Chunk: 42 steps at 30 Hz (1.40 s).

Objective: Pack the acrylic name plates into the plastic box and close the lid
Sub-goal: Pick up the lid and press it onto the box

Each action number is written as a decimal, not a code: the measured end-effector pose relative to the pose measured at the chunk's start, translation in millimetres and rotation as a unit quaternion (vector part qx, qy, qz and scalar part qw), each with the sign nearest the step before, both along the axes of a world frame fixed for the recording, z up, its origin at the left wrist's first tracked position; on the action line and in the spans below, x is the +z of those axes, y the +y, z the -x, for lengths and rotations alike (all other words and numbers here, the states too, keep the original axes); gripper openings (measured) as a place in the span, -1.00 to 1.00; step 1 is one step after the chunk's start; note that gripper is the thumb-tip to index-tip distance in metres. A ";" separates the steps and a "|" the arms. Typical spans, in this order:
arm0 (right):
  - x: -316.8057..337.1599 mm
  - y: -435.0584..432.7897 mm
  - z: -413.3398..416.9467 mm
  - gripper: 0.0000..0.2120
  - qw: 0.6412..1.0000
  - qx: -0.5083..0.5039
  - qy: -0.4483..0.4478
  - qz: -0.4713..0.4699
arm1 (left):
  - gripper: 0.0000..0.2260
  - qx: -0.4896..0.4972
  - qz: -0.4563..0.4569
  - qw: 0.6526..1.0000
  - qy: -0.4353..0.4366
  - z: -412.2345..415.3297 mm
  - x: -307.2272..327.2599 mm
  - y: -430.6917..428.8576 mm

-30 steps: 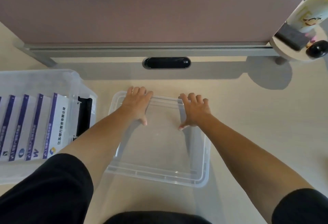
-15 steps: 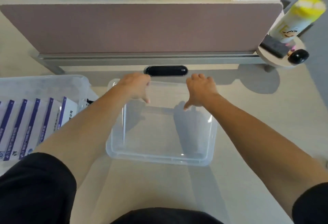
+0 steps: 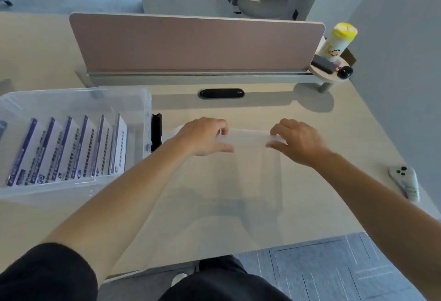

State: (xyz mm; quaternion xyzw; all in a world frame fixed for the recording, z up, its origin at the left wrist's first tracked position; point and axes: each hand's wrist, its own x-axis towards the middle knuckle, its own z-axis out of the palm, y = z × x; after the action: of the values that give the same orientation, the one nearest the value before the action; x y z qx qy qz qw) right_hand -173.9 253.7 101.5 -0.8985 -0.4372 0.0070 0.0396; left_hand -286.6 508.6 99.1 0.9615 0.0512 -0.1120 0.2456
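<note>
A clear plastic box (image 3: pixel 140 100) stands on the desk at the left, with several acrylic name plates (image 3: pixel 71 150) upright in a row inside it, white with blue stripes. The clear lid (image 3: pixel 253 181) is lifted off the desk and tilted up, its far edge pinched by both hands. My left hand (image 3: pixel 202 137) grips the left part of that edge and my right hand (image 3: pixel 297 142) the right part. The lid hangs blurred in front of me, to the right of the box.
A pink divider panel (image 3: pixel 195 42) runs across the back of the desk. A black oval device (image 3: pixel 221 93) lies below it. A small round shelf (image 3: pixel 330 74) at the right holds a yellow-capped canister (image 3: pixel 337 42). A white remote (image 3: pixel 405 181) lies near the right edge.
Both hands went from resting flat on the lid to gripping its far edge and raising it off the desk. The view has pulled back and up, showing more of the box.
</note>
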 end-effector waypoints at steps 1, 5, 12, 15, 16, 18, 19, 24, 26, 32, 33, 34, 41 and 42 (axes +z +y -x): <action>-10.4 -9.5 16.2 -0.60 1.000 0.004 0.017 0.007 | -0.55 -0.006 0.010 1.000 0.010 14.1 -9.9 -6.6; -50.3 -34.9 76.4 -0.49 0.989 -0.045 0.106 0.092 | -0.51 -0.046 -0.014 0.998 0.034 63.4 -52.6 -32.1; -112.3 -46.7 121.8 -0.51 0.962 -0.066 0.113 0.239 | -0.51 -0.046 -0.135 0.988 0.060 103.8 -132.3 -90.9; -131.2 -49.2 119.6 -0.52 0.960 -0.060 0.108 0.252 | -0.49 -0.032 -0.147 0.986 0.071 104.9 -155.0 -102.1; -136.1 -51.3 117.6 -0.54 0.958 -0.057 0.111 0.258 | -0.52 -0.027 -0.123 0.988 0.089 105.2 -161.7 -103.2; -141.5 -56.5 108.6 -0.59 0.956 -0.056 0.123 0.260 | -0.61 0.006 -0.052 0.991 0.127 106.5 -171.4 -100.1; -141.6 -59.2 101.2 -0.61 0.957 -0.064 0.133 0.252 | -0.62 0.026 -0.038 0.990 0.130 107.0 -173.6 -95.5; -139.5 -71.4 46.3 -0.51 0.953 -0.189 0.196 0.136 | -0.37 0.215 -0.089 0.970 0.069 94.9 -180.7 -53.1; -145.6 -76.5 24.7 -0.44 0.925 -0.274 0.251 0.075 | -0.25 0.327 -0.047 0.939 0.096 87.2 -176.9 -45.3; -173.2 -69.5 -1.7 -0.26 0.810 -0.436 0.388 -0.059 | -0.23 0.480 0.048 0.867 0.123 67.2 -177.4 -51.0; -175.9 -67.7 -2.5 -0.22 0.797 -0.452 0.395 -0.070 | -0.24 0.488 0.051 0.863 0.119 64.9 -178.3 -52.4; -179.7 -67.2 -4.1 -0.19 0.782 -0.473 0.398 -0.079 | -0.25 0.502 0.060 0.855 0.118 62.6 -178.4 -53.8; -169.8 -79.1 -20.1 -0.25 0.706 -0.533 0.451 -0.115 | -0.16 0.551 0.101 0.822 0.101 53.2 -159.3 -59.3; -167.9 -82.3 -21.8 -0.26 0.693 -0.533 0.465 -0.137 | -0.14 0.556 0.108 0.818 0.098 51.4 -154.3 -59.2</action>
State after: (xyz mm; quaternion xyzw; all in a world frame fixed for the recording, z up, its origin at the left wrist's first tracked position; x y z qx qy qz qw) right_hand -152.0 171.4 -66.4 -0.8469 0.1937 0.3419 0.3582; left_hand -338.0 449.4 -55.2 0.7210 0.5882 -0.0544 0.3621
